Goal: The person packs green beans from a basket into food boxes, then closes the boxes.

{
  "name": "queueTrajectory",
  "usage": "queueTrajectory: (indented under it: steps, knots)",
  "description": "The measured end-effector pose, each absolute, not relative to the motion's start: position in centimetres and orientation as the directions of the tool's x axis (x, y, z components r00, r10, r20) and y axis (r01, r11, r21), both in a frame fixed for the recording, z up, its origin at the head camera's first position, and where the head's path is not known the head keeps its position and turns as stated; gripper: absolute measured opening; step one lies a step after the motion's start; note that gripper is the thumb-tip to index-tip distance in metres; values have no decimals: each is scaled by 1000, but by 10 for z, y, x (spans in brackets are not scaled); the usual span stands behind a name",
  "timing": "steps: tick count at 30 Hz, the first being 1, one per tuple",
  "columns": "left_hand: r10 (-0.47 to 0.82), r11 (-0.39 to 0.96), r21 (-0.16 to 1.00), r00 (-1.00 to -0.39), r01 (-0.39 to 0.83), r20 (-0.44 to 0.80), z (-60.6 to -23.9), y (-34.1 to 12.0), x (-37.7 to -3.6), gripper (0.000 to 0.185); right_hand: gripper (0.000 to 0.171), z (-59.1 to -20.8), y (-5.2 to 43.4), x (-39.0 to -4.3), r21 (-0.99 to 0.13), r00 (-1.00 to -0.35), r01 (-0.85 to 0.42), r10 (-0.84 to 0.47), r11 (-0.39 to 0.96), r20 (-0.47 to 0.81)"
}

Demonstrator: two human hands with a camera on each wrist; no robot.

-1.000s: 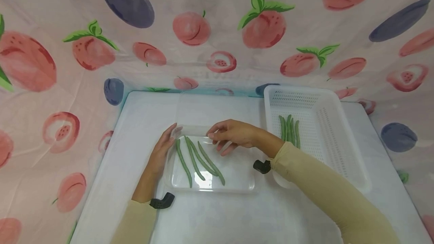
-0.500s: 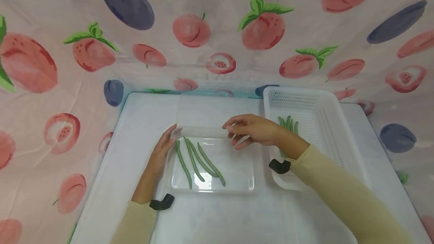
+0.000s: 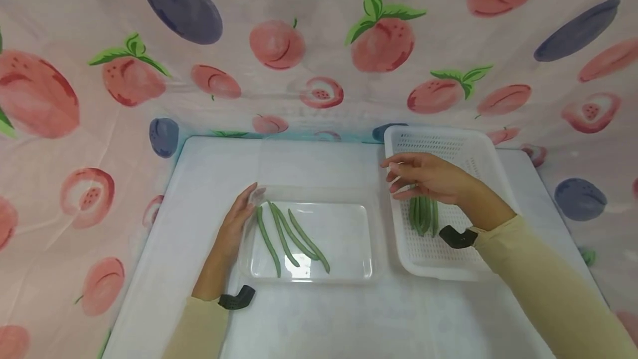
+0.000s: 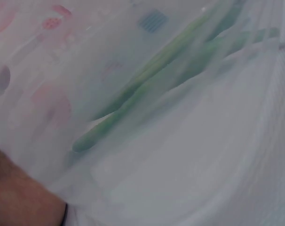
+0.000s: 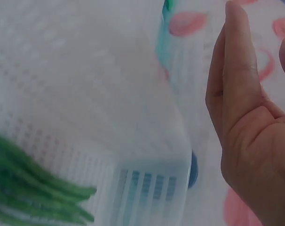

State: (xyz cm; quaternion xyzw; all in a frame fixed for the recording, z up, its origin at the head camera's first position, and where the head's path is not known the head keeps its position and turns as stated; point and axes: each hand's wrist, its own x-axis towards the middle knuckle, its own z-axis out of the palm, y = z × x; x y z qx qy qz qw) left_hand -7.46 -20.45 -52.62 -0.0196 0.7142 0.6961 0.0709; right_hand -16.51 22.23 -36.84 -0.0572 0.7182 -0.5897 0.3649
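Observation:
In the head view my left hand [image 3: 236, 219] rests against the left wall of a clear plastic box [image 3: 349, 278], its fingers reaching up to the back left corner. Several green beans [image 3: 269, 240] lie inside, spread across the left half of that box. Through the wall, blurred beans [image 4: 147, 89] show in the left wrist view. My right hand [image 3: 428, 177] hovers over the left part of a white perforated basket [image 3: 498, 181], fingers loosely extended and holding nothing. Below it, a bunch of green beans [image 3: 423, 218] lies in the basket, its upper ends hidden by the hand.
Both containers stand side by side on a white table [image 3: 319, 326], a narrow gap between them. A faint transparent sheet or lid [image 3: 299, 162] lies behind the clear box. Fruit-patterned cloth [image 3: 329, 15] walls the back and sides.
My right hand has moved right, from above the clear box to over the white basket, holding nothing. My left hand stays at the box, and the beans there lie unchanged.

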Motion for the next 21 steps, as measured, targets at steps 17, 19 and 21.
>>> queueTrajectory:
  steps: [17,19,21]
  knots:
    - [80,32,990,-987,-140,-142,-528,-205,-76,50,16,-388,305,-174,-878,-800,413,-364,243,-477]
    - [77,35,990,-987,-138,-140,-528,-205,-76,50,16,-392,311,-174,-869,-799,431,-345,242,-492]
    - [73,34,990,-988,-136,-138,-528,-205,-75,49,15,-396,316,-174,-862,-797,442,-334,247,-504]
